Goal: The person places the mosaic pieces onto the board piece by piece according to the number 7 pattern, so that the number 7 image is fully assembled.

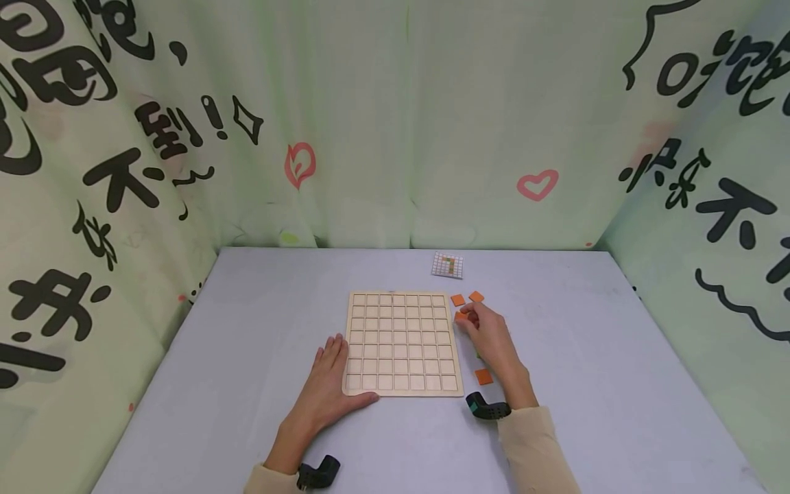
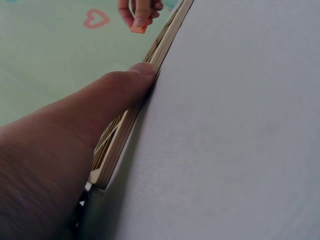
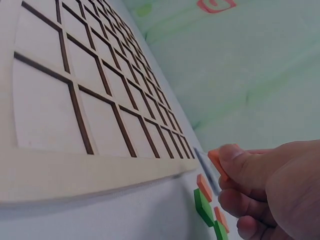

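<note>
A square wooden grid board [image 1: 459, 370] lies flat on the table, its cells showing pale bases. My left hand [image 1: 327, 387] rests against its left side with fingers extended, and the thumb [image 2: 142, 70] lies on the near edge. Beyond the board's right edge, my right hand [image 1: 494, 343] pinches a small square orange tile [image 3: 216, 161] between thumb and fingers. Two orange tiles [image 1: 457, 300] lie just past that hand, and another orange tile [image 1: 484, 377] sits nearer, beside the wrist. Green tiles [image 3: 202, 206] show below the hand in the right wrist view, mostly hidden from the head view.
Behind the board lies a small card [image 1: 447, 265] printed with a grid and a few coloured squares. The white table [image 1: 247, 309] is enclosed by pale green curtains [image 1: 469, 123] with black lettering and red hearts. Each wrist wears a black band [image 1: 487, 406].
</note>
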`<state>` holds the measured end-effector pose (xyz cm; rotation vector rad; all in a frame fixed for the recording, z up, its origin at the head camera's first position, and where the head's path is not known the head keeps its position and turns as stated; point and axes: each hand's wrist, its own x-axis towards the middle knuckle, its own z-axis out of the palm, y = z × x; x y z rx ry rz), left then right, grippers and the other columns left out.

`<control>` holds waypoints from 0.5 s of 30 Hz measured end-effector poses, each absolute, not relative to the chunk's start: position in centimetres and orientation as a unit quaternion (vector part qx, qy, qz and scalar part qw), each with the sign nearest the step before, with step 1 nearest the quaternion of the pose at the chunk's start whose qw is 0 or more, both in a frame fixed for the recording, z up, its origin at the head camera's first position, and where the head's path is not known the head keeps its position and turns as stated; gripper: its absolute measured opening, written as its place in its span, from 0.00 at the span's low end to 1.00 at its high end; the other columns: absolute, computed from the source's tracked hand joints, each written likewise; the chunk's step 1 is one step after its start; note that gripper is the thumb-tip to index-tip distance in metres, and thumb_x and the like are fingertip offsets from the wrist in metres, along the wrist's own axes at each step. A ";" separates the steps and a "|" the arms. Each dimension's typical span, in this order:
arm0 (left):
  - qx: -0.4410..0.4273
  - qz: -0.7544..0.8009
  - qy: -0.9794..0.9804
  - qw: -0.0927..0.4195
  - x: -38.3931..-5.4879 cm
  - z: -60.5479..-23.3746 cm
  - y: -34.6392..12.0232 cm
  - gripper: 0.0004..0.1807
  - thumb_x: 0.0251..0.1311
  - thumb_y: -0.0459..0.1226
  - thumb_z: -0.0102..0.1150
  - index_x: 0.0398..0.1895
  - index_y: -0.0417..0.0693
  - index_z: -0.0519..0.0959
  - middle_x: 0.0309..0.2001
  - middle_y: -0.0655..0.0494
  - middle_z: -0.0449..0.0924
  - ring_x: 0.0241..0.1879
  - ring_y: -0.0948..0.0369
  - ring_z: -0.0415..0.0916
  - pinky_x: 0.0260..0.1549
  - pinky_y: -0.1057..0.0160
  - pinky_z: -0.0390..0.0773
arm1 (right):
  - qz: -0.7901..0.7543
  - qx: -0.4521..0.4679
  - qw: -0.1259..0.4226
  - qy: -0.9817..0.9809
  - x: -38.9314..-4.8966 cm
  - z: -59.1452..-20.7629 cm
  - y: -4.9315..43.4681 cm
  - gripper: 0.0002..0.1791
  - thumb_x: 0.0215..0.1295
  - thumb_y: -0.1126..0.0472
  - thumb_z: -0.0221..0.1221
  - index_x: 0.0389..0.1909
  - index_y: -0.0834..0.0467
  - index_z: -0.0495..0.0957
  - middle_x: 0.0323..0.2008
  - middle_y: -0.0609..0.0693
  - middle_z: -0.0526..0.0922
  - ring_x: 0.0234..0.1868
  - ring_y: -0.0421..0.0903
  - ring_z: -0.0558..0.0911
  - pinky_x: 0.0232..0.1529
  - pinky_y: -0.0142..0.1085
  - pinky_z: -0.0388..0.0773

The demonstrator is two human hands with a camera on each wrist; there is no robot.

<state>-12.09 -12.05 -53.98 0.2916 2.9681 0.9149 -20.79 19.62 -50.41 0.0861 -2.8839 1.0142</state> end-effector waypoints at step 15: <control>0.098 0.295 0.950 0.011 -12.1 -54.0 -12.2 0.66 0.45 0.67 0.69 0.77 0.32 0.54 0.79 0.39 0.49 0.81 0.46 0.43 0.80 0.47 0.46 | 0.340 0.050 0.038 -0.938 -21.2 -49.5 17.9 0.15 0.71 0.62 0.60 0.55 0.62 0.77 0.42 0.56 0.82 0.39 0.49 0.77 0.42 0.39 0.79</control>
